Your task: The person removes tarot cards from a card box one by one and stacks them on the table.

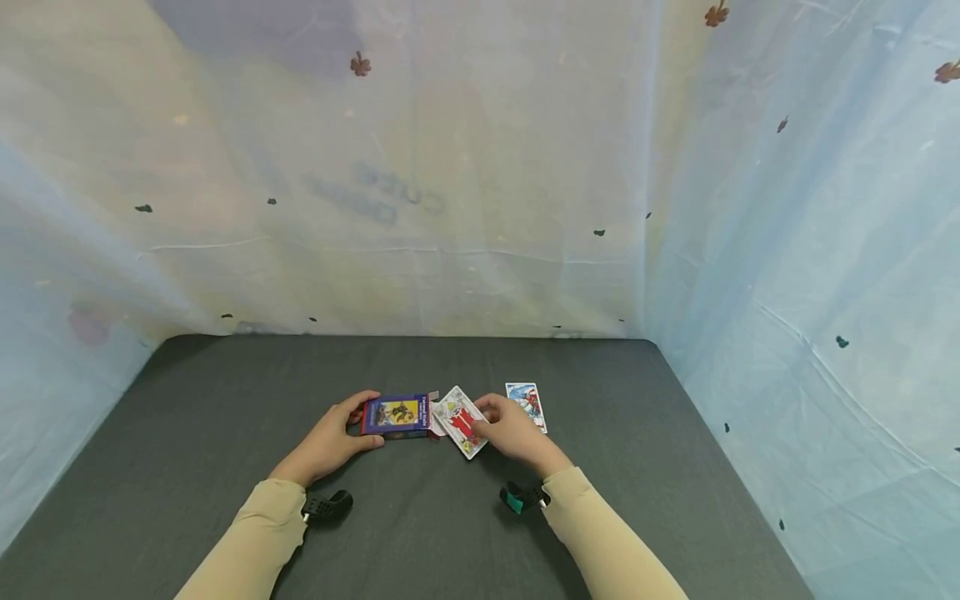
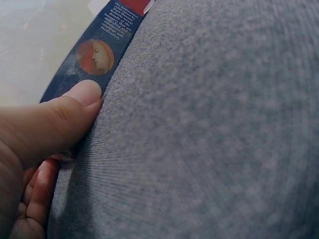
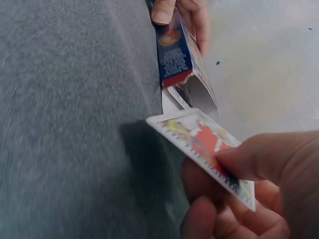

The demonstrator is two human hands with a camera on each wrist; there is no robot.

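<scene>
A blue and purple card box with a yellow picture on its face lies on the dark cloth, its open end toward the right. My left hand grips the box's left end, the thumb along the printed side in the left wrist view. Between thumb and fingers my right hand pinches a tarot-like card with a red figure, tilted beside the box's open end. Whether it is one card or a thin stack I cannot tell. Inside the box, the edge of more cards shows in the right wrist view.
Another picture card in blue and red lies face up behind my right hand, partly covered by it. The dark cloth-covered table runs back to pale hanging sheets at the rear and sides. Each wrist wears a black strap.
</scene>
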